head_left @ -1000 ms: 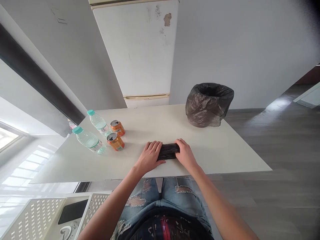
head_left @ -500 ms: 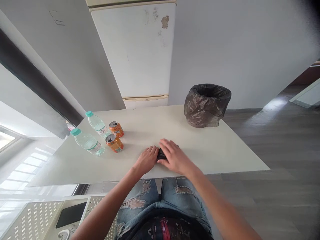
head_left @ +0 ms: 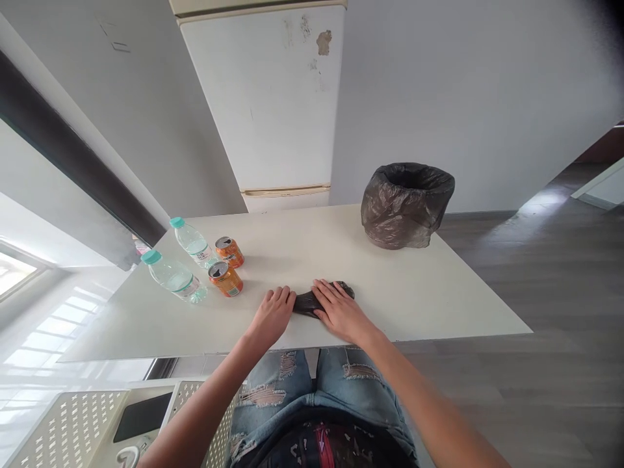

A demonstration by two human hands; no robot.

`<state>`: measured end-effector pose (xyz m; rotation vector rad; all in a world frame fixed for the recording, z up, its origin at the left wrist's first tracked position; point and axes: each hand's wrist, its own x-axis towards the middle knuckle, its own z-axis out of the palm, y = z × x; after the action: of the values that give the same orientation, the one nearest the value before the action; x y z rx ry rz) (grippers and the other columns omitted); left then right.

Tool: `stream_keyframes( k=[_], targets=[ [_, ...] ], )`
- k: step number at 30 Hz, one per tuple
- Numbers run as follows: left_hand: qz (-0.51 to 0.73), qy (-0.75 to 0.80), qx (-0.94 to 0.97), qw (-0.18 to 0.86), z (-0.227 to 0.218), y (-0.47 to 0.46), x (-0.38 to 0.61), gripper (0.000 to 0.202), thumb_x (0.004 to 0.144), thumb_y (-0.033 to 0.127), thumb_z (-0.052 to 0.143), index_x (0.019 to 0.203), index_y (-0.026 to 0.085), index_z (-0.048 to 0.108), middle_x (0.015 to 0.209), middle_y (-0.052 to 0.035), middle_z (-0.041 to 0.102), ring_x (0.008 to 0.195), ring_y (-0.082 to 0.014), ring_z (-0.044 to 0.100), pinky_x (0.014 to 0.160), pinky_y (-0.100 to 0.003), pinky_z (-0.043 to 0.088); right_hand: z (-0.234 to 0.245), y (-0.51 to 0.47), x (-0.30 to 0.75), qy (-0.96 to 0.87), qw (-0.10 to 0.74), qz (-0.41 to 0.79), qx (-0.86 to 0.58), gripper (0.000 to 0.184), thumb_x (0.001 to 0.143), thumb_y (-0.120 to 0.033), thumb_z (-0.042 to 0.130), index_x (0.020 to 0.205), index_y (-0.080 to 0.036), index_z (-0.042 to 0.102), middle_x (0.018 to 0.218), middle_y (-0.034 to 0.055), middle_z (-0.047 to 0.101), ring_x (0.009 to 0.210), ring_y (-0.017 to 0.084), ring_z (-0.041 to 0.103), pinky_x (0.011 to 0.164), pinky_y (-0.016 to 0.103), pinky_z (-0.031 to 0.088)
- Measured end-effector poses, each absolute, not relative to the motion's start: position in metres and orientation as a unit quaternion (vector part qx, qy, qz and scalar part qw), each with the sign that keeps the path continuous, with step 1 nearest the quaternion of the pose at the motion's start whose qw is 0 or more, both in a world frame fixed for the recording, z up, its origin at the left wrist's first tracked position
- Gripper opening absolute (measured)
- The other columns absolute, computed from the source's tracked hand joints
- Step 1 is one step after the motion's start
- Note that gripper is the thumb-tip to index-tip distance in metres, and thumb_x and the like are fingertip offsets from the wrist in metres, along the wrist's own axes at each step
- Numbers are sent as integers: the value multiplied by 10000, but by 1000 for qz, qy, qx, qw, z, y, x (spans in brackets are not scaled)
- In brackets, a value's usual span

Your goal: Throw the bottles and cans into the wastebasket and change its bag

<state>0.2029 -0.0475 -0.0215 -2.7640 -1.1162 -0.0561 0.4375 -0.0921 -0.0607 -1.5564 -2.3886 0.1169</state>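
A rolled or folded black plastic bag lies on the white table near its front edge. My left hand is closed around the bag's left end. Flat over the right part of it rests my right hand, fingers stretched out and pressing down, with the bag's far end showing past the fingertips. The part beneath my right palm is hidden. To the left stand two orange cans, the nearer can and the farther can.
Two clear bottles with green caps, one nearer and one farther, stand left of the cans. A bin lined with a dark bag sits at the table's back right. A white fridge is behind the white table.
My left hand has moved left, drawing the bag's end out, so more of it shows between my hands. My right hand has come down flat on the bag.
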Motion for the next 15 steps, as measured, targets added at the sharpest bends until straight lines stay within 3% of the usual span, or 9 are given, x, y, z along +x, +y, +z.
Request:
stream_keyframes(
  k=[3, 6, 11, 15],
  targets=[
    [-84, -392, -913, 77, -20, -60, 207, 492, 884, 46, 447, 1364, 93, 543, 1396, -235, 593, 1368, -378, 524, 1133, -552, 410, -60, -93, 433, -826, 141, 48, -544, 604, 1107, -426, 375, 1617, -106, 421, 1704, 135, 345, 1592, 285, 321, 1324, 526, 264],
    [-152, -374, -914, 30, -26, -71, 222, 612, 915, 167, 505, 1519, 95, 432, 1574, -225, 491, 1530, -381, 391, 1267, -566, 293, -57, -94, 431, -826, 147, 42, -543, 619, 1099, -418, 380, 1617, -80, 409, 1700, 157, 350, 1597, 288, 307, 1325, 516, 264],
    [-151, -347, -925, -36, -51, -61, 238, 601, 1057, 305, 392, 1619, 107, 319, 1645, -202, 448, 1561, -337, 388, 1275, -540, 325, -53, -92, 438, -826, 174, 22, -535, 586, 1103, -294, 273, 1649, -96, 351, 1726, 132, 304, 1622, 255, 241, 1341, 488, 231],
    [-127, -355, -925, -52, -64, -49, 231, 641, 1075, 381, 391, 1654, 129, 277, 1684, -194, 386, 1597, -345, 312, 1275, -561, 322, -58, -87, 445, -823, 158, 44, -544, 610, 1119, -386, 269, 1686, -160, 282, 1752, 94, 239, 1624, 260, 233, 1328, 494, 266]
  ],
)
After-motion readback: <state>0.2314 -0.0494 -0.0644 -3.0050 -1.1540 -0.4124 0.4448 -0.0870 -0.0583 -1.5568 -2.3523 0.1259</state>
